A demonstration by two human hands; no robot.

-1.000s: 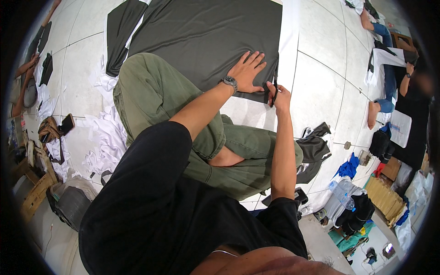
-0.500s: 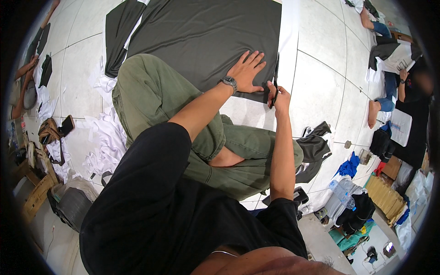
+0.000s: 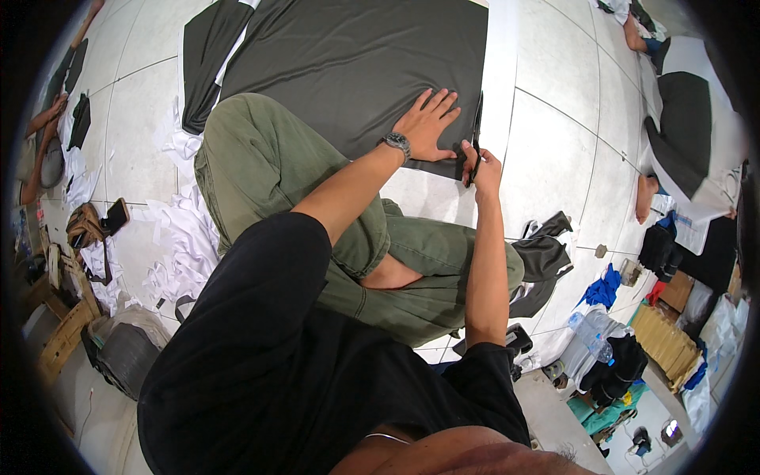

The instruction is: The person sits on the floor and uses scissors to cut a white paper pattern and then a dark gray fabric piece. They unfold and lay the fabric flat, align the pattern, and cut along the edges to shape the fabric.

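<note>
My right hand (image 3: 484,168) is clenched around the handles of a pair of black scissors (image 3: 476,134). Their long axis runs almost straight away from me, blades pointing up the floor along the right edge of the dark grey fabric (image 3: 348,59). The blades look slim and dark, nearly closed as far as I can tell, lying right at the cloth's border where it meets a white strip (image 3: 500,71) underneath.

My left hand (image 3: 427,123), a wristwatch (image 3: 396,143) at its wrist, lies flat with fingers spread on the fabric, just beside the scissors, pressing the cloth down.

The fabric is a large, smooth, matte sheet spread over the pale tiled floor (image 3: 554,150), reaching far ahead of me. My bent leg in olive trousers (image 3: 269,166) rests on its near edge. White paper scraps (image 3: 178,237) lie to my left.
</note>
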